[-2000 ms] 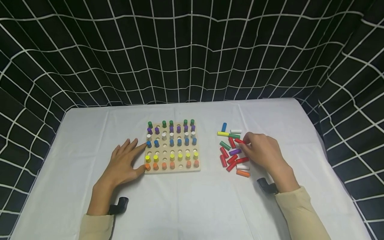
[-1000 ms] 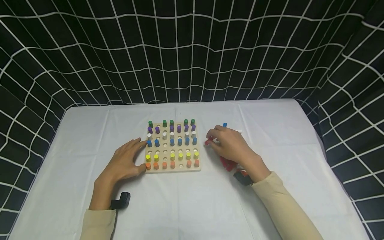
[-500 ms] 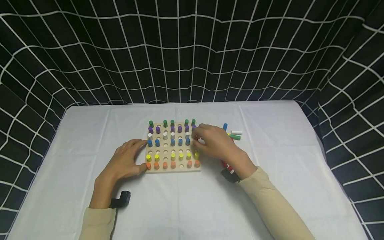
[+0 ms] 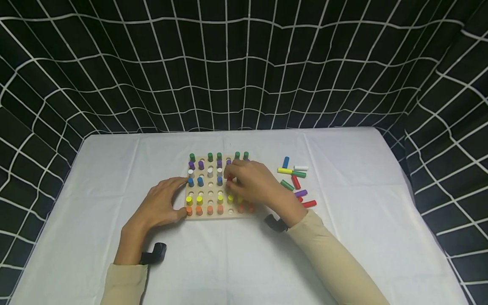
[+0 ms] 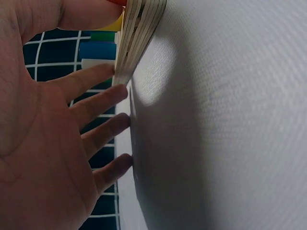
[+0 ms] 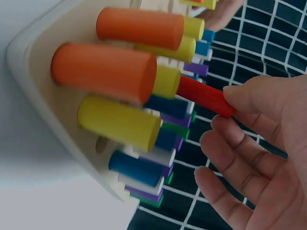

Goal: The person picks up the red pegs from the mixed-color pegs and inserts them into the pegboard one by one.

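A wooden pegboard (image 4: 217, 217) holds rows of upright green, purple, white, blue, yellow and orange pegs, with some bare holes among them. My left hand (image 4: 157, 206) rests at the board's left side with fingers spread; in the left wrist view its thumb and index finger touch the edge. Above the board's right half is my right hand (image 4: 253, 182), its thumb and index finger pinching a red peg (image 6: 204, 96). In the right wrist view the red peg is tilted among the standing pegs; whether its far end touches the board is hidden. The hand covers part of the right-hand rows.
Loose pegs lie on the white cloth right of the board, among them a yellow peg (image 4: 284, 170), a blue peg (image 4: 286, 162), a purple peg (image 4: 300, 193) and a red peg (image 4: 309, 203). The right forearm hides part of the pile. Dark netted curtains surround the table (image 4: 190, 262).
My right hand took a red peg from the loose pile and carried it left, past the board's right edge, to above its right half. My left hand stays at the board's edge.
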